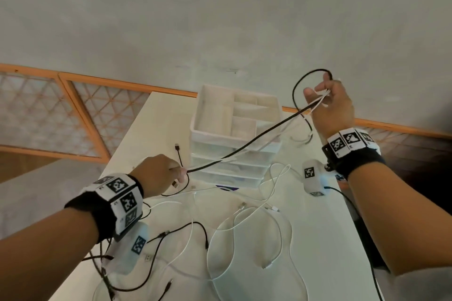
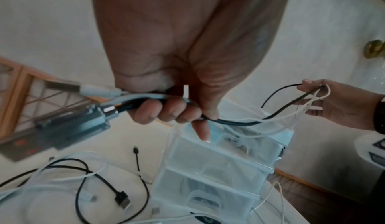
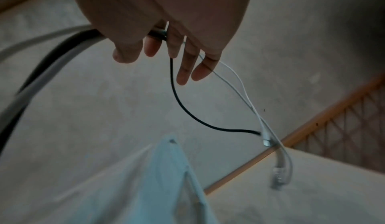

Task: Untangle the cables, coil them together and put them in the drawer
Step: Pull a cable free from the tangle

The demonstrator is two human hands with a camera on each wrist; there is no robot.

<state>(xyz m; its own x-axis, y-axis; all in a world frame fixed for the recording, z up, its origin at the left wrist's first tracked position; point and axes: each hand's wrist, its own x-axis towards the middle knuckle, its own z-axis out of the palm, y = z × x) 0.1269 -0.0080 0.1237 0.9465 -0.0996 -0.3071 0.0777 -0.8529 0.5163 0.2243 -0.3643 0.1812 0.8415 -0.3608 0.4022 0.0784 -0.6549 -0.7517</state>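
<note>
Above white table [image 1: 318,239], cables [image 1: 244,145] between both hands' curled fingers [image 2: 166,110].

White table [image 1: 318,239], orange-framed lattice panels [image 1: 49,115] on pale floor [image 1: 220,19], brass-coloured round object [image 2: 374,48]

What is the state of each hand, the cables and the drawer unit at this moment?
left hand: grips one end of the held cables, low over the table.
right hand: holds the other end, raised.
held cables: black and white, stretched between the hands.
loose cables: tangled on the table.
drawer unit: upright, drawers closed; top tray open.
</note>
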